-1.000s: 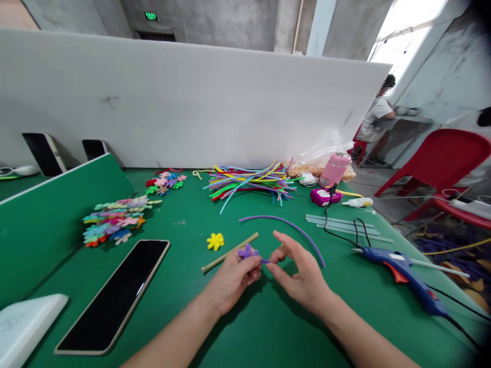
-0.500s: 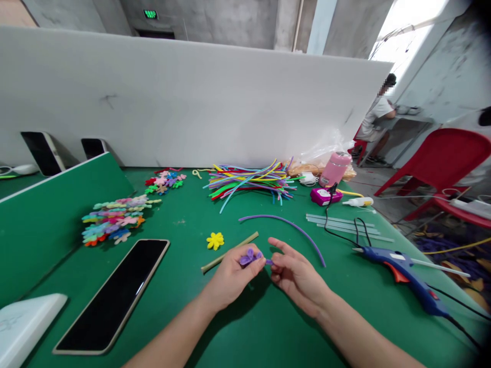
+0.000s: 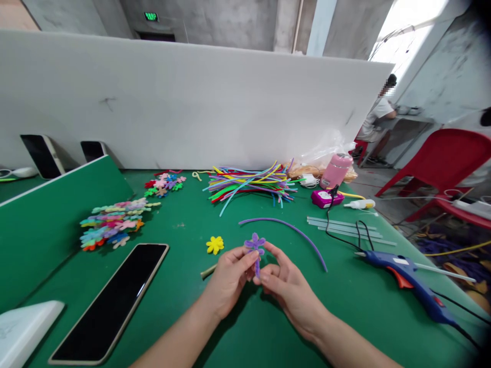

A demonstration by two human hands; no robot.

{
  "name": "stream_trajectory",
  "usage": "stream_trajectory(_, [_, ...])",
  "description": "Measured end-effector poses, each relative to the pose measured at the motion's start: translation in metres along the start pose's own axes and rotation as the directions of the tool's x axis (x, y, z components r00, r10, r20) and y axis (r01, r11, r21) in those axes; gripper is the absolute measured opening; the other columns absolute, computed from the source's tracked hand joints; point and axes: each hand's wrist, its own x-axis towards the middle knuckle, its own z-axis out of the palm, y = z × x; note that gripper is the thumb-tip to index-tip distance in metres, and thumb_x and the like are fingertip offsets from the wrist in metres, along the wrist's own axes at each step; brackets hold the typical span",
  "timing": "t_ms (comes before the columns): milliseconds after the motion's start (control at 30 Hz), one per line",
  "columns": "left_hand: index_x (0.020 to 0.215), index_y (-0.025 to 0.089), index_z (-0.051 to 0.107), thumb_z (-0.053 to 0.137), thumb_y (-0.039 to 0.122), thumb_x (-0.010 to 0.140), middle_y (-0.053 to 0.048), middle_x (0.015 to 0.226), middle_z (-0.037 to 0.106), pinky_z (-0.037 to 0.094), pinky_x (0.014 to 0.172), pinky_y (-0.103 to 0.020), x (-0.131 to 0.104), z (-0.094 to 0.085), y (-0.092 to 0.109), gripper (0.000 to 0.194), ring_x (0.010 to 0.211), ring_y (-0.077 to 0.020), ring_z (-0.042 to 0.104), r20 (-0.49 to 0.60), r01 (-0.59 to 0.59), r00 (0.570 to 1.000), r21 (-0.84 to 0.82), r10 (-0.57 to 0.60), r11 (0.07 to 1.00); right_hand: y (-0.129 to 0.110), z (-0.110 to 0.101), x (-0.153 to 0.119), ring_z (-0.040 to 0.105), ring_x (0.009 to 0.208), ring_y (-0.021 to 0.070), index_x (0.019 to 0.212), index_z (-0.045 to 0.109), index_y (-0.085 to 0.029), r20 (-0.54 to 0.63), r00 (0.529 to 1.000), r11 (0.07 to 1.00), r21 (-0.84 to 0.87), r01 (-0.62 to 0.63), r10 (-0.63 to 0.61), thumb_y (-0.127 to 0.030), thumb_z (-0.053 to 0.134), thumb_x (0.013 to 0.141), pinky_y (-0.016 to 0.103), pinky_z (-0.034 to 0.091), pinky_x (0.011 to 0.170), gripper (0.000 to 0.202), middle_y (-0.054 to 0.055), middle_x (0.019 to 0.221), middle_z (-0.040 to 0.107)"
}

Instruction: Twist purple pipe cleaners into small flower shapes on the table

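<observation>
Between my hands stands a purple pipe-cleaner flower [image 3: 254, 242], its petals up and a short tail pointing down. My left hand [image 3: 232, 276] pinches it near the middle with thumb and fingers. The thumb and fingers of my right hand [image 3: 287, 286] close around the lower tail, with the index finger raised beside the petals. Just left of them lies a yellow pipe-cleaner flower [image 3: 215, 245]. A thin greenish stick [image 3: 208, 272] is mostly hidden behind my left hand. Beyond my right hand, a loose purple pipe cleaner [image 3: 295, 231] curves across the green table [image 3: 184, 286].
At the back is a heap of coloured pipe cleaners [image 3: 249, 184]. Finished flowers [image 3: 115, 222] are piled on the left, above a phone [image 3: 111, 301]. A blue glue gun [image 3: 406, 278], clear glue sticks [image 3: 345, 229], a purple socket block [image 3: 327, 198] and a pink bottle [image 3: 336, 170] occupy the right.
The purple flower has turned upright, so its petals and tail now face me. My right hand has moved left and in closer to my left hand, which covers more of the stick.
</observation>
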Motion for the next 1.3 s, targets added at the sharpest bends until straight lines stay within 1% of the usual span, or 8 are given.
stream_trajectory(167, [0.059,0.013,0.063,0.073,0.024,0.063,0.003,0.053,0.054,0.036,0.052,-0.020,-0.001,-0.001,0.003,0.015,0.050,-0.0071,0.044,0.013,0.071,0.997,-0.031,-0.071,0.997,-0.004,-0.007,0.005,0.050,0.060,0.0113,0.120,0.040,-0.017,-0.100,0.990,0.986,-0.143,0.089,-0.104,-0.034,0.067,0.071,0.023,0.034,0.056,0.058,0.001,0.071,0.062])
stream_trajectory(300, [0.053,0.013,0.060,0.076,0.028,0.059,0.004,0.048,0.050,0.032,0.049,-0.020,-0.003,0.000,-0.001,0.022,0.047,-0.0061,0.040,0.090,0.190,0.978,-0.001,-0.190,0.982,-0.008,-0.009,0.008,0.056,0.073,0.0151,0.119,0.042,-0.023,-0.019,0.986,0.981,-0.104,0.161,-0.164,-0.031,0.071,0.067,0.028,0.040,0.066,0.060,0.001,0.081,0.060])
stream_trajectory(400, [0.050,0.013,0.058,0.074,0.032,0.061,0.004,0.048,0.049,0.031,0.050,-0.020,-0.004,0.002,-0.004,0.027,0.048,-0.0065,0.040,0.100,0.195,0.976,0.018,-0.196,0.981,-0.006,-0.010,0.010,0.057,0.074,0.0156,0.116,0.044,-0.023,-0.026,0.979,0.975,-0.095,0.200,-0.204,-0.028,0.072,0.065,0.030,0.041,0.070,0.059,0.000,0.077,0.059])
stream_trajectory(567, [0.063,0.015,0.061,0.063,0.037,0.071,0.002,0.057,0.052,0.032,0.052,-0.022,-0.006,0.007,-0.005,0.023,0.053,-0.0099,0.042,0.050,0.000,0.999,0.266,-0.014,0.964,-0.003,-0.014,0.014,0.053,0.061,0.0117,0.110,0.047,-0.022,-0.163,0.938,0.951,-0.105,0.291,-0.305,-0.026,0.071,0.067,0.025,0.041,0.060,0.049,-0.004,0.066,0.055])
stream_trajectory(700, [0.070,0.018,0.064,0.066,0.029,0.068,0.000,0.060,0.053,0.033,0.052,-0.024,-0.011,0.008,-0.009,0.011,0.056,-0.0132,0.044,0.060,-0.227,0.968,0.626,0.244,0.746,-0.004,-0.016,0.017,0.054,0.060,0.0119,0.106,0.049,-0.022,-0.225,0.917,0.944,-0.123,0.308,-0.328,-0.027,0.071,0.066,0.025,0.042,0.059,0.046,-0.003,0.068,0.055])
stream_trajectory(800, [0.065,0.020,0.066,0.060,0.026,0.073,-0.002,0.060,0.055,0.034,0.056,-0.025,-0.013,0.008,-0.012,0.012,0.058,-0.0157,0.047,0.127,-0.351,0.914,0.724,0.386,0.593,-0.002,-0.016,0.017,0.055,0.061,0.0133,0.106,0.049,-0.022,-0.225,0.917,0.943,-0.135,0.304,-0.328,-0.029,0.070,0.066,0.027,0.044,0.060,0.046,-0.002,0.069,0.055])
stream_trajectory(967, [0.065,0.022,0.068,0.058,0.023,0.075,-0.003,0.059,0.057,0.035,0.057,-0.026,-0.014,0.009,-0.013,0.014,0.059,-0.0174,0.049,0.163,-0.387,0.893,0.755,0.420,0.529,0.001,-0.016,0.016,0.056,0.073,0.0147,0.110,0.049,-0.023,-0.161,0.933,0.936,-0.208,0.285,-0.320,-0.026,0.070,0.065,0.028,0.044,0.068,0.050,0.001,0.082,0.059])
stream_trajectory(1300, [0.066,0.022,0.067,0.061,0.018,0.070,-0.002,0.059,0.056,0.034,0.060,-0.027,-0.015,0.013,-0.018,0.008,0.058,-0.0172,0.049,0.176,-0.400,0.869,0.799,0.463,0.448,-0.002,-0.018,0.018,0.052,0.066,0.0127,0.105,0.050,-0.021,-0.181,0.927,0.932,-0.224,0.286,-0.328,-0.024,0.070,0.065,0.025,0.041,0.062,0.045,0.000,0.075,0.057])
